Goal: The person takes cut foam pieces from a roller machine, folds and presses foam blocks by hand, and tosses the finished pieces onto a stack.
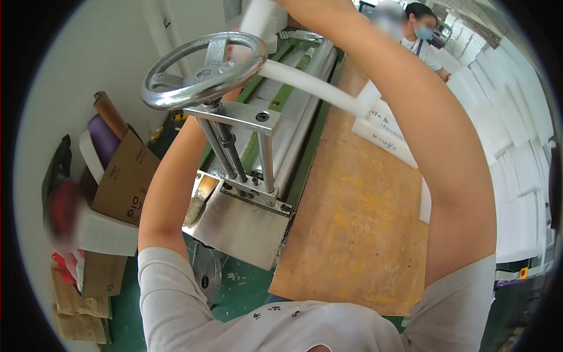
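Observation:
My left forearm reaches up behind a metal handwheel (205, 73) on a roller machine. Only a bit of my left hand (237, 54) shows through the wheel's spokes; its fingers are hidden, so its grip cannot be made out. Near it, a white foam-like strip (314, 84) slants from behind the wheel toward the wooden board. Another white piece (257, 20) stands at the top, beside my right wrist. My right arm stretches over the board to the top edge, and the hand itself is out of frame. Long rollers (302, 135) lie in the green machine frame.
A worn wooden board (352, 234) flanks the machine, with white pieces bearing handwriting (384, 138) on it. A brush (200, 199) rests on the machine's near end. Cardboard boxes (120, 176) stand left. White sheets (510, 146) are stacked right; a masked person (422, 35) is behind.

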### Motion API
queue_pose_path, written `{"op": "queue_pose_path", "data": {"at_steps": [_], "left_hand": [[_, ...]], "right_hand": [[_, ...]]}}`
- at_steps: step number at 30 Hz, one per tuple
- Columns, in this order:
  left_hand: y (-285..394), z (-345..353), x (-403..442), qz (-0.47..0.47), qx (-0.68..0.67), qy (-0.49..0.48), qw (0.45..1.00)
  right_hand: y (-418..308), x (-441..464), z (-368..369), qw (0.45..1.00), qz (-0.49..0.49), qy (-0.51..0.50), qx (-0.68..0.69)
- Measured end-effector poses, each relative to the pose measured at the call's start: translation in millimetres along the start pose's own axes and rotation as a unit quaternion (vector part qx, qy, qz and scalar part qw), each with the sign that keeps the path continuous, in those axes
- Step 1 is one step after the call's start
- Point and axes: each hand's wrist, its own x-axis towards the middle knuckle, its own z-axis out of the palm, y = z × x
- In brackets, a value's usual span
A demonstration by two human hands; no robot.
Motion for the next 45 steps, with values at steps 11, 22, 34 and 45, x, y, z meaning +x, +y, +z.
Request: {"op": "queue_pose_path", "data": {"at_steps": [11, 22, 34, 45], "left_hand": [[-118.5, -22.8, -117.2, -0.250, 0.053, -0.219, 0.942], [-17.8, -71.7, -129.3, -0.336, -0.308, -0.199, 0.868], [114.7, -222.7, -195.5, -0.416, -0.395, 0.045, 0.818], [161.1, -236.9, -182.0, -0.074, -0.718, 0.019, 0.692]], "right_hand": [[-37.9, -127.2, -91.8, 0.907, 0.156, -0.350, 0.173], [-152.1, -209.8, -81.6, 0.826, 0.233, -0.413, 0.305], [-139.9, -268.7, -86.9, 0.849, 0.179, -0.363, 0.339], [-61.8, -340.2, -250.6, 0.703, 0.407, -0.293, 0.504]]}}
